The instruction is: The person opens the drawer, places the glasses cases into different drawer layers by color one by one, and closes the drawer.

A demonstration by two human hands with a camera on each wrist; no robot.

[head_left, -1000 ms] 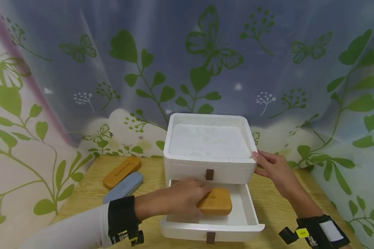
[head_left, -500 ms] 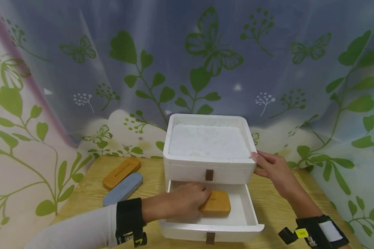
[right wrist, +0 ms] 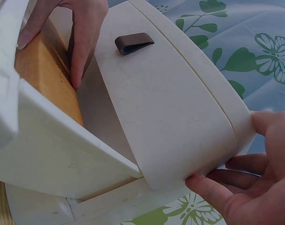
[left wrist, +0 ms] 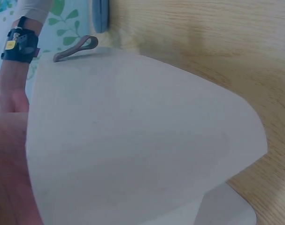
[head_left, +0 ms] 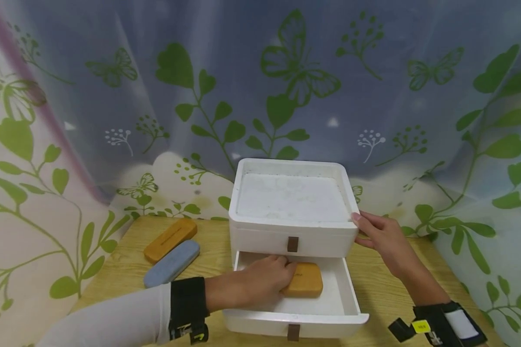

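Note:
A small white drawer cabinet (head_left: 256, 238) stands on the table, its lower drawer (head_left: 325, 324) pulled out. Inside lies an orange glasses case (head_left: 307, 281) with dark lettering. My left hand (head_left: 267, 282) reaches in over the drawer's left side and grips the case's left end. From the right wrist view, thumb and fingers of that left hand (right wrist: 88, 33) straddle the case (right wrist: 46, 70). My right hand (head_left: 384, 243) holds the cabinet's front right corner, thumb at the top rim and fingers along the side. The drawer front (left wrist: 137, 122) fills most of the left wrist view.
Left of the cabinet, another orange case (head_left: 170, 240) and a blue-grey case (head_left: 171, 262) lie side by side on the wooden table (head_left: 214, 241). The shut upper drawer has a brown pull tab (head_left: 293, 244). A patterned curtain (head_left: 226, 96) hangs behind.
My left hand and the orange case have shifted slightly within the drawer, the hand a little to the right. My right hand keeps its hold on the cabinet corner.

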